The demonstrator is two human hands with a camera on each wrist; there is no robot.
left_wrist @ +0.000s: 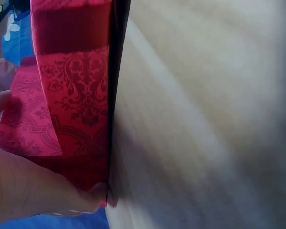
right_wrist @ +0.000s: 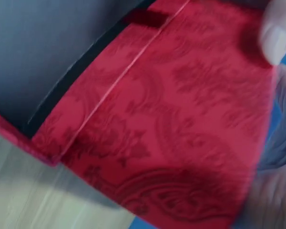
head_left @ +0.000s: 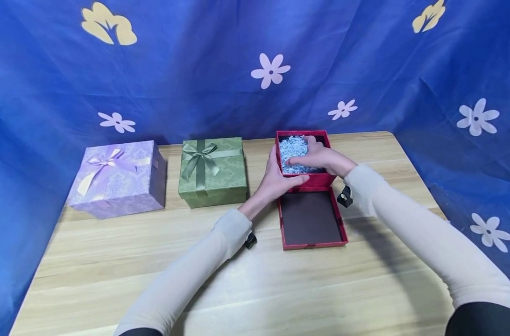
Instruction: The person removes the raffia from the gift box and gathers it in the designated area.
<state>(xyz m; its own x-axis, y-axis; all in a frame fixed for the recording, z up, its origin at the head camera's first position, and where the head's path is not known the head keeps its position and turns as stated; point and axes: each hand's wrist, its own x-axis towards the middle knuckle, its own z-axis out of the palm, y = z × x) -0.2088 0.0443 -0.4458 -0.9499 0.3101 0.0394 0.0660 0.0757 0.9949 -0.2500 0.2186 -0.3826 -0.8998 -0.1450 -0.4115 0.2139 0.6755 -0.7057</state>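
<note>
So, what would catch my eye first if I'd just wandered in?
Probably the open red box near the back of the table, right of centre: the right hand is at the pale blue shreds inside, while the left hand holds the box's left side. Then two bow-topped gifts to its left, a green box and a purple box, before a blue flowered cloth.
</note>
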